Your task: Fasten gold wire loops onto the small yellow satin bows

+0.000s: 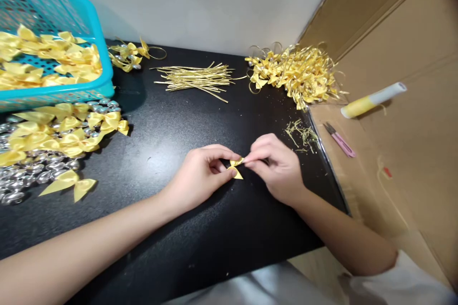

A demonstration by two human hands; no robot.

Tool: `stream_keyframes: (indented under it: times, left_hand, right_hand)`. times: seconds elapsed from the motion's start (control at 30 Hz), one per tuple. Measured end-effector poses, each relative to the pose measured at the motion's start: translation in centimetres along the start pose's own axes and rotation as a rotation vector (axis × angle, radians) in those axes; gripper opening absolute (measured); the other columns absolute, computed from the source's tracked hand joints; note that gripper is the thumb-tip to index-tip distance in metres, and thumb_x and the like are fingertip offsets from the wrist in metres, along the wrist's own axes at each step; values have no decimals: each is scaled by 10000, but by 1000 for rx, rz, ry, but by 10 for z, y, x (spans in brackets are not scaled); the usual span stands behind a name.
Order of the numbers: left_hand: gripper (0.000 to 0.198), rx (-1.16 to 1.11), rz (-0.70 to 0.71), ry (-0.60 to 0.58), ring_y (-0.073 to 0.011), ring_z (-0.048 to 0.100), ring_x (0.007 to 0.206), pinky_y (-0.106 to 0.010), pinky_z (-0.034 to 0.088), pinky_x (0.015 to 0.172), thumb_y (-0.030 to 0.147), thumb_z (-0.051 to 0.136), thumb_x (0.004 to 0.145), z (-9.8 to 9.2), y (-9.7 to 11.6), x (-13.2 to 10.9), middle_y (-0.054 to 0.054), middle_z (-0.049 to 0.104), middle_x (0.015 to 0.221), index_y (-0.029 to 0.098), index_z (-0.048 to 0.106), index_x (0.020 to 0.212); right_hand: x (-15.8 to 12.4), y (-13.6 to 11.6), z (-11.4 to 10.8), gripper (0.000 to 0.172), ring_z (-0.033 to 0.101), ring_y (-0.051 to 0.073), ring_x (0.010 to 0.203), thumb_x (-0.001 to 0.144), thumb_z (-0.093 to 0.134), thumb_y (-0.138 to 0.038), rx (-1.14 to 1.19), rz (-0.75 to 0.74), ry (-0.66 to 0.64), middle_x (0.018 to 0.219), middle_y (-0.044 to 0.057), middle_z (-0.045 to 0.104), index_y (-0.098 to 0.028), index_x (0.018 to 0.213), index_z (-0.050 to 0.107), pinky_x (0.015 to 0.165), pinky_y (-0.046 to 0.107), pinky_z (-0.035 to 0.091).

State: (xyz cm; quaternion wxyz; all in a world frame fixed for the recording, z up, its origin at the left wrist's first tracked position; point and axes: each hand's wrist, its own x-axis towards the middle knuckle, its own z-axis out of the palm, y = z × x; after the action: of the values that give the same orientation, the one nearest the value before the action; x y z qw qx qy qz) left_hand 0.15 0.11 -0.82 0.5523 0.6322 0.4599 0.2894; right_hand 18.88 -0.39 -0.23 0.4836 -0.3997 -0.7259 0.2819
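Note:
Over the front middle of the black table [143,228], my left hand [203,171] pinches a small yellow ribbon bow [236,167] between thumb and fingers. From the other side, my right hand [274,167] has thumb and fingertips pressed together at the bow's right edge. Whether those fingertips grip the ribbon itself or a thin tie on it is too small to make out. One pointed ribbon tail hangs below my left thumb. Beyond the hands lies a loose bundle of gold twist ties [196,77].
A turquoise basket [103,52] of yellow bows stands back left. Before it lie more bows [71,140] and silver beads [46,167]. Tied bows [304,74] are heaped back right, near gold clippings [302,136]. Pink-handled snips [339,140] and a yellow-white tube [374,100] rest on cardboard.

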Motion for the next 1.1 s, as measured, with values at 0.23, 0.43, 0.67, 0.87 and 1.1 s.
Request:
stream_keyframes:
  times: [0.23, 0.43, 0.67, 0.87, 1.1]
  left_hand:
    - [151, 24, -9, 0, -66, 578, 588, -180, 478, 536, 169, 688, 772, 1, 0, 1, -45, 727, 943, 166, 759, 906]
    - [152, 34, 18, 3, -70, 585, 575, -182, 486, 527, 179, 670, 777, 2, -1, 1, -58, 726, 933, 150, 756, 899]
    - [183, 207, 109, 24, -62, 560, 527, -208, 502, 531, 154, 635, 785, 0, 1, 0, -55, 710, 985, 155, 731, 941]
    - [296, 750, 152, 89, -215, 687, 869, -343, 569, 745, 258, 584, 870, -5, 12, -9, -106, 596, 1291, 195, 696, 1136]
    - [330, 1294, 13, 280, -281, 652, 914, -376, 528, 776, 362, 509, 927, -81, 20, -59, -132, 616, 1147, 169, 712, 1101]
  right_hand:
    - [22, -5, -38, 33, 646, 50, 508, 882, 672, -294, 511, 133, 328, 788, -76, 742, -274, 865, 653, 417, 140, 460]
    - [33, -18, -68, 97, 628, 42, 535, 816, 745, -341, 400, 100, 508, 695, -89, 660, -295, 817, 659, 506, 139, 525]
    - [28, -18, -60, 143, 709, 104, 700, 764, 784, -350, 297, 197, 434, 808, -46, 705, -292, 834, 674, 603, 208, 582]
    - [21, -11, -40, 158, 710, 90, 614, 727, 817, -343, 457, 283, 360, 812, -38, 760, -277, 821, 708, 573, 198, 592]
    - [15, -7, -27, 153, 658, 86, 469, 734, 814, -319, 499, 336, 328, 684, -24, 737, -242, 839, 733, 452, 180, 557]
